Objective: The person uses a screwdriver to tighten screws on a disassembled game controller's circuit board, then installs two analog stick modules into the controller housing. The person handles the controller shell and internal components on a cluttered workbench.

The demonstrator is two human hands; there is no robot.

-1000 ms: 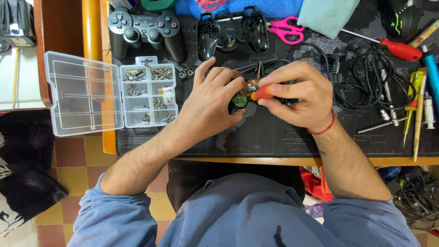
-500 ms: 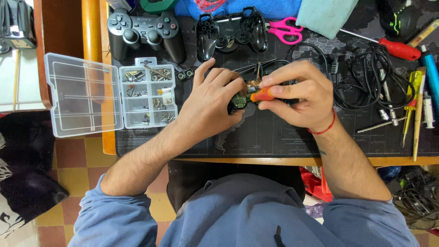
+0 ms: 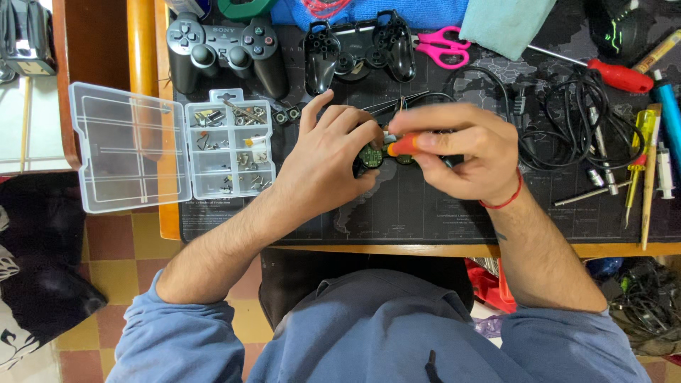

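Observation:
My left hand [image 3: 330, 159] grips a small green circuit board [image 3: 370, 157] over the dark desk mat [image 3: 425, 213]. My right hand [image 3: 457, 149] holds an orange-handled screwdriver [image 3: 403, 145], its tip pointing left at the board. A red string circles my right wrist. Both hands meet at the middle of the mat, and most of the board is hidden under my fingers.
An open clear parts box [image 3: 170, 152] with small screws lies at the left. A black game controller [image 3: 225, 50] and an empty controller shell [image 3: 360, 51] sit at the back, beside pink scissors [image 3: 441, 47]. Cables [image 3: 567, 120], a red screwdriver [image 3: 610, 71] and several tools lie at the right.
Both hands stay together on the board; the fingers of my right hand have shifted slightly on the screwdriver handle.

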